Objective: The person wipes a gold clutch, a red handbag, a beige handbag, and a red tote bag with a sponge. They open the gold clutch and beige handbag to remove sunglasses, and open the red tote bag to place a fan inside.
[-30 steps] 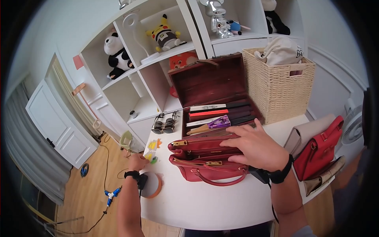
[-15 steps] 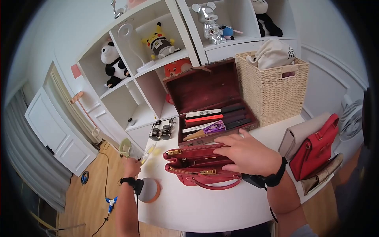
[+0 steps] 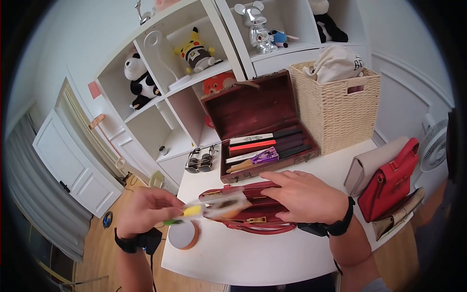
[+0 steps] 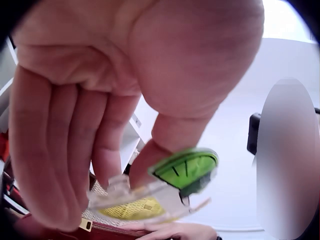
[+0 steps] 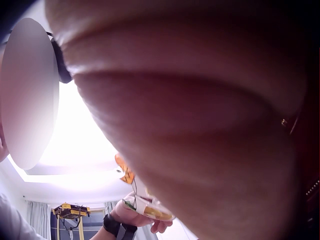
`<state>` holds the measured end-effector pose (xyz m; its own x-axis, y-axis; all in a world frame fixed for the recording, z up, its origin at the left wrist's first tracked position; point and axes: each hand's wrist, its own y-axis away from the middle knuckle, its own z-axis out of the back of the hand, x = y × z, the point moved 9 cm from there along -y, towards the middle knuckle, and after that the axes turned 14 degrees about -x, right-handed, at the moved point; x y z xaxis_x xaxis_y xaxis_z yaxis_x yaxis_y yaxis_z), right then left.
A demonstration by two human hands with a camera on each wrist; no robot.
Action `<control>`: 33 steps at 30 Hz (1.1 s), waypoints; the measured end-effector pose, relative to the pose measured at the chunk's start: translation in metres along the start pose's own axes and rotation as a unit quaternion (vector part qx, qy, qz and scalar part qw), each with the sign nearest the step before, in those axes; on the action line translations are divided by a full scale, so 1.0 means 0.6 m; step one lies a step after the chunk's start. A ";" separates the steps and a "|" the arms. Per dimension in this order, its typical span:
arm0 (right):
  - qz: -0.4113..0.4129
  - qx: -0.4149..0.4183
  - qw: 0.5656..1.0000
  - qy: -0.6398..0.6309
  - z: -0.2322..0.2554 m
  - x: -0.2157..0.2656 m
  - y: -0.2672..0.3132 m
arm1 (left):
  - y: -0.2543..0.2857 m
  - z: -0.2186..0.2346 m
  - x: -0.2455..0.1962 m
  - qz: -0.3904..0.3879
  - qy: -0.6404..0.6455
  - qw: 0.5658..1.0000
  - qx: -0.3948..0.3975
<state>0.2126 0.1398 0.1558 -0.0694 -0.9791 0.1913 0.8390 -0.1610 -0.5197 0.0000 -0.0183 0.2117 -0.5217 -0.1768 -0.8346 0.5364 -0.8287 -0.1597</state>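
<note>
A clear item with yellow and green parts (image 3: pixel 193 210), blurred in the head view, is pinched by my left hand (image 3: pixel 151 211). Its right end hangs over the left part of the open red handbag (image 3: pixel 265 226). The left wrist view has its green piece (image 4: pixel 186 172) beside the thumb and a yellow patterned piece (image 4: pixel 132 209) below; an orange piece (image 5: pixel 124 168) shows in the right wrist view. My right hand (image 3: pixel 311 194) lies across the bag's right side, fingers at the back edge and thumb near the front zip, spread over the opening.
Behind the bag stands an open brown case (image 3: pixel 258 107) with folded fans. Sunglasses (image 3: pixel 200 162) lie left of it, and a grey round device (image 3: pixel 182 236) sits at the table's left edge. A wicker basket (image 3: pixel 348 112) and other bags (image 3: pixel 389 187) are on the right.
My left hand has lifted the clear item from the table's left side and brought it right, to the handbag. The right hand has stayed at the bag, whose opening looks wider.
</note>
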 end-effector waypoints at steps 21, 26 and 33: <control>-0.012 0.049 0.999 -0.010 -0.019 -0.010 0.000 | -0.097 -0.217 -0.062 0.040 -0.404 0.888 0.218; -0.015 0.046 0.999 -0.017 -0.023 -0.019 0.002 | -0.084 -0.222 -0.071 0.021 -0.334 0.926 0.173; 0.008 -0.019 1.000 -0.020 -0.008 -0.017 -0.006 | -0.042 -0.212 -0.125 -0.261 -0.277 0.905 0.189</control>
<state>0.2078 0.1501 0.1517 -0.0333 -0.9761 0.2149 0.8183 -0.1501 -0.5549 0.1102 0.0835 0.2113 -0.9471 0.1387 -0.2893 -0.0895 -0.9801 -0.1772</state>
